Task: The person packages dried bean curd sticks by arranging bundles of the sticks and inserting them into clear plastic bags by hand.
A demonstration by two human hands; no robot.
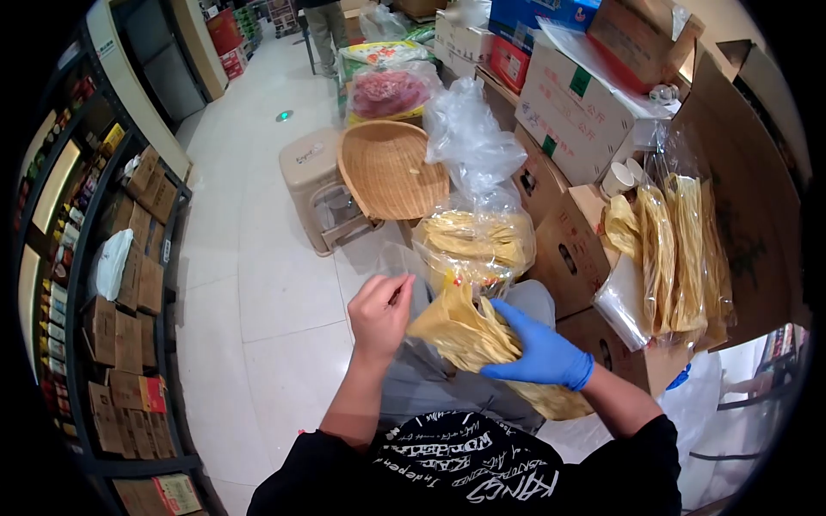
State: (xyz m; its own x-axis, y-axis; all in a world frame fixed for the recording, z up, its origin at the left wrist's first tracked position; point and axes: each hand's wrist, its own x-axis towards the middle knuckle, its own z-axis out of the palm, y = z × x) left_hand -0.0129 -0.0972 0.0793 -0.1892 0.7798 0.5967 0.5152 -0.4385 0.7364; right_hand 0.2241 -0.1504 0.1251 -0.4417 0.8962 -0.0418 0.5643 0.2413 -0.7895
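Note:
My right hand (544,349), in a blue glove, is wrapped round a bundle of yellow dried tofu skin sticks (465,328) above my lap. The bundle slants, its far end toward my left hand. Bare and pinched closed, my left hand (379,311) holds the edge of a clear plastic bag (397,261), which is hard to make out against the floor. Just beyond the bundle lies a filled clear bag of the same sticks (476,241). More packed sticks (675,258) lie on a carton at the right.
A wicker basket (391,168) rests against a beige stool (311,159). Crumpled clear bags (473,138) lie beside it. Stacked cartons (576,103) and paper cups (618,179) stand to the right, shelves with boxes (129,344) to the left. Someone's legs (327,34) show far back.

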